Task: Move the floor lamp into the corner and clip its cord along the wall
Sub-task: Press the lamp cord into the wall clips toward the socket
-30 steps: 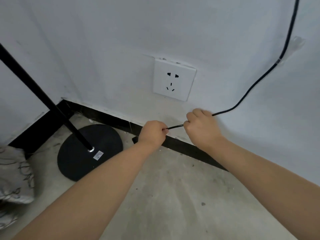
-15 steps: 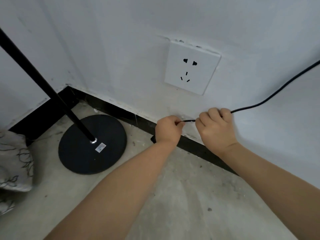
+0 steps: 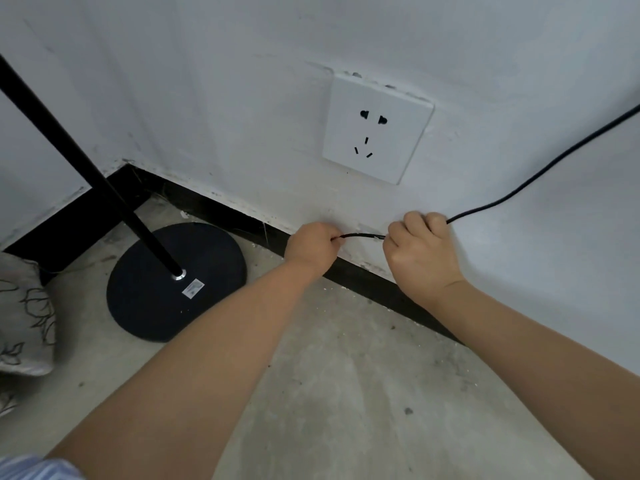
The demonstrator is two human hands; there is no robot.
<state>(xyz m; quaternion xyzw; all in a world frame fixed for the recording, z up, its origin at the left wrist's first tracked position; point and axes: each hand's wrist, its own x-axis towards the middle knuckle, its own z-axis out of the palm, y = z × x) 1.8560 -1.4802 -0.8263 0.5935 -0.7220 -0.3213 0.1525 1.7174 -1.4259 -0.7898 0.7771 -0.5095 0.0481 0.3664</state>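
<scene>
Centre frame, I see my left hand (image 3: 313,249) and right hand (image 3: 420,252) each fisted around the thin black cord (image 3: 362,235), stretched between them below the white wall socket (image 3: 377,128); black round-based floor lamp (image 3: 176,282) stands lower left.

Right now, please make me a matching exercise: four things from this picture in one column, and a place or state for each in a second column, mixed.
Things:
1. lamp base
2. wall socket
3. cord
4. cushion

Places or states:
A. stretched between the left hand and the right hand
B. nothing plugged in
C. at the left edge, on the floor
D. on the floor near the corner

Pairs: 1-D, 2-B, 3-A, 4-C
</scene>
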